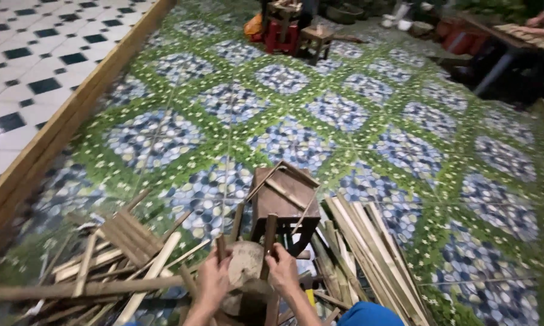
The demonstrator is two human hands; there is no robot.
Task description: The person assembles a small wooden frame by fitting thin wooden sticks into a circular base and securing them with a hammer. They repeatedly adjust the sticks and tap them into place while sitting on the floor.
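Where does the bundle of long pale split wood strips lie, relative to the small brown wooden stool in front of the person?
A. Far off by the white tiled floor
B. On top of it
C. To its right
C: the long pale split wood strips fan out on the patterned floor just right of the small brown wooden stool.

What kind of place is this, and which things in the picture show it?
Probably a home or courtyard workshop for splitting bamboo or wood. Split strips lie piled on a patterned tile floor, a round chopping block stands between both hands, and low wooden stools stand about.
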